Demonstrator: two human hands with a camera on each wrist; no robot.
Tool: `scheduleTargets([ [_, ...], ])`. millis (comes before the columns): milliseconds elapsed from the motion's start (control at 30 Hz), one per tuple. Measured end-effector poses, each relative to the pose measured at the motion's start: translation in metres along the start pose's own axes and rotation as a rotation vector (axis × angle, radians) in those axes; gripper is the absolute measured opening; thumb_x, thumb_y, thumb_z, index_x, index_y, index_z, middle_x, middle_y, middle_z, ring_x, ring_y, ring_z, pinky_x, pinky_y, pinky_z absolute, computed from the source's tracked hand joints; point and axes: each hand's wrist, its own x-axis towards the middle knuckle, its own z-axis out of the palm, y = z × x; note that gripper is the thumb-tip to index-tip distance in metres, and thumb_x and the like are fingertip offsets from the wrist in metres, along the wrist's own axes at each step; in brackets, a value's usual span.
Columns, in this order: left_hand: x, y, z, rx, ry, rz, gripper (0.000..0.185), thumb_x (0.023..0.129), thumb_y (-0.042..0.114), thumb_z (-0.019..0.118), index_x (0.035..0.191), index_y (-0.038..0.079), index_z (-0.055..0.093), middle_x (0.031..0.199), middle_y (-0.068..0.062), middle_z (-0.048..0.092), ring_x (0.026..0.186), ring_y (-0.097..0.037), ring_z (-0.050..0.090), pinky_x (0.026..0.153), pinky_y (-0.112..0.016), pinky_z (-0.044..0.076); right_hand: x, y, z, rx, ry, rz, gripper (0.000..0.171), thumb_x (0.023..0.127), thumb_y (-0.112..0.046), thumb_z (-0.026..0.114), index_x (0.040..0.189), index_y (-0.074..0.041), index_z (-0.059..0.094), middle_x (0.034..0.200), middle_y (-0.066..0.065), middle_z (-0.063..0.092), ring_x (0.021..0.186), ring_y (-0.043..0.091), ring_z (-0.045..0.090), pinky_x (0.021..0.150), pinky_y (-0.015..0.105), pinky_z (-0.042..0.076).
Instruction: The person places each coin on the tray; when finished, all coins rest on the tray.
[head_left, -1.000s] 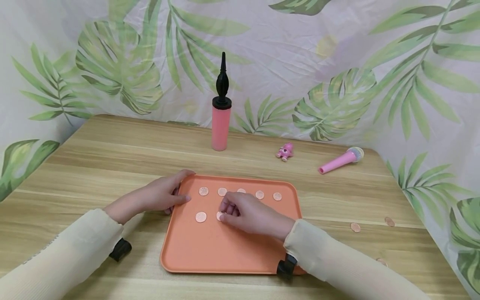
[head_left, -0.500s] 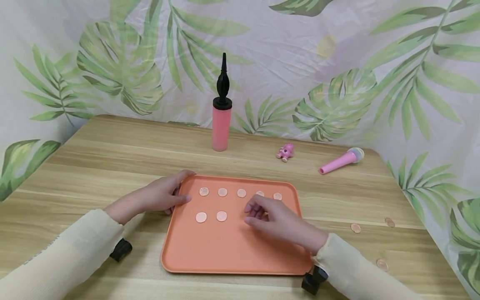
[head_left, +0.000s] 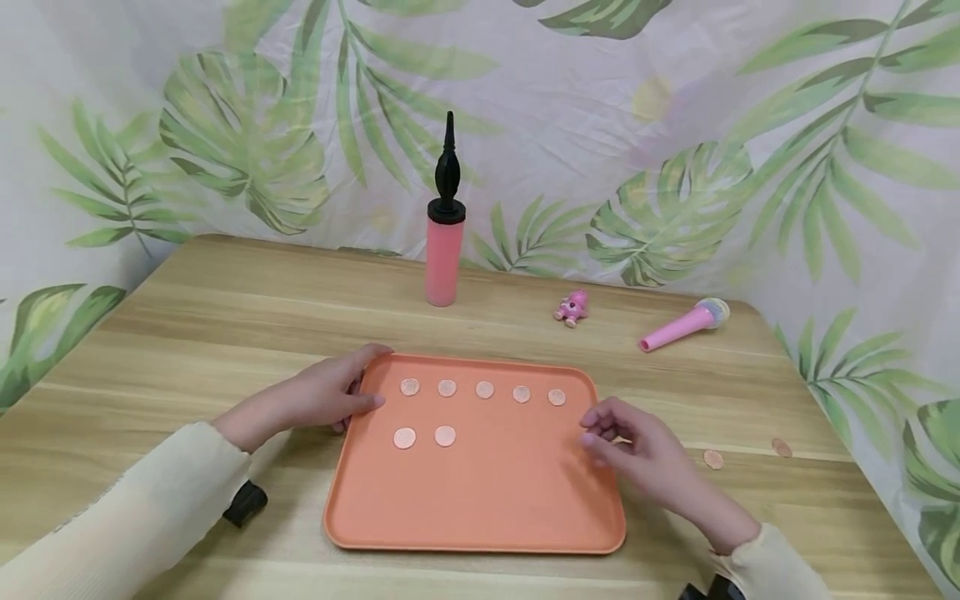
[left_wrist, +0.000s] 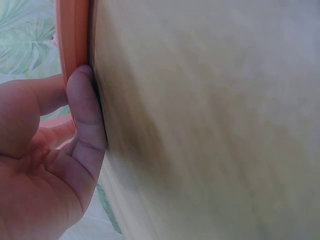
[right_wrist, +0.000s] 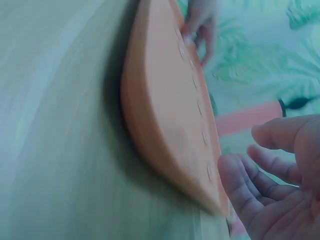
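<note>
An orange tray (head_left: 480, 517) lies on the wooden table. My left hand (head_left: 322, 392) grips its left rim, thumb on the inner side; the left wrist view shows the fingers (left_wrist: 86, 105) against the tray's edge. Seven or so is too exact, so: several copper-coloured coins (head_left: 445, 436) lie flat in two rows on the tray. Over the tray's right rim is my right hand (head_left: 645, 450), fingers loosely bent, with nothing seen between thumb and fingertips. Two more coins (head_left: 713, 459) lie on the table to the right of that hand.
Behind the tray stands a pink hand pump (head_left: 442, 258) with a black top. A small pink bear figure (head_left: 572, 308) and a pink toy microphone (head_left: 684, 325) lie toward the back right. A leaf-patterned cloth (head_left: 540, 100) hangs behind the table (head_left: 247, 292).
My right hand has left the second coin of the front row and moved right across the tray to its right rim. The left hand keeps its place on the tray.
</note>
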Motion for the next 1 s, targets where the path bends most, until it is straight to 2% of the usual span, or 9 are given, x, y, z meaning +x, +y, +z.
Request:
scheduleTargets([
  [133,0.000,0.000,-0.001,0.011,0.002,0.002,0.067,0.102,0.015,0.067,0.158,0.001,0.032,0.069,-0.005,0.056,0.053,-0.014,0.058,0.051,-0.031,0.054,-0.014,0.010,-0.016,-0.043,0.076,0.001,0.009,0.099,0.000,0.067,0.107,0.005,0.065,0.091,0.011,0.068,0.079,0.004,0.064,0.065,0.024,0.059],
  [300,-0.001,0.001,-0.001,0.009,0.000,-0.004,0.068,0.103,0.015,0.067,0.158,0.001,0.031,0.068,-0.005,0.056,0.052,-0.013,0.058,0.052,-0.031,0.054,-0.032,0.022,-0.033,-0.090,0.157,0.050,0.011,0.098,0.003,0.068,0.107,0.007,0.065,0.088,0.006,0.068,0.074,0.005,0.064,0.062,0.024,0.059],
  [533,0.001,0.002,0.000,0.016,-0.002,-0.005,0.067,0.103,0.015,0.066,0.158,0.001,0.032,0.068,-0.005,0.055,0.052,-0.013,0.057,0.052,-0.031,0.054,-0.057,0.042,-0.057,-0.167,0.252,0.131,0.014,0.096,0.007,0.068,0.109,0.008,0.064,0.087,-0.009,0.066,0.076,0.001,0.063,0.060,0.022,0.058],
  [733,0.004,0.003,0.002,0.005,-0.009,-0.001,0.066,0.103,0.015,0.067,0.158,0.002,0.032,0.069,-0.006,0.056,0.054,-0.014,0.058,0.052,-0.031,0.055,-0.078,0.058,-0.076,-0.280,0.314,0.150,0.018,0.091,0.011,0.070,0.108,0.009,0.064,0.083,-0.017,0.064,0.073,-0.003,0.060,0.059,0.016,0.053],
  [867,0.003,0.003,0.001,0.010,-0.007,-0.012,0.066,0.103,0.015,0.066,0.158,0.002,0.032,0.069,-0.005,0.055,0.053,-0.014,0.058,0.052,-0.031,0.054,-0.086,0.062,-0.087,-0.359,0.316,0.268,0.019,0.095,0.000,0.073,0.111,0.007,0.064,0.079,-0.014,0.064,0.070,-0.004,0.057,0.060,0.015,0.049],
  [1000,0.001,0.002,0.000,0.019,-0.006,-0.016,0.067,0.103,0.016,0.066,0.159,0.003,0.031,0.069,-0.005,0.055,0.053,-0.014,0.057,0.052,-0.032,0.053,-0.088,0.063,-0.095,-0.399,0.255,0.416,0.030,0.101,-0.017,0.072,0.117,0.006,0.062,0.088,-0.001,0.067,0.073,-0.005,0.055,0.064,0.016,0.050],
])
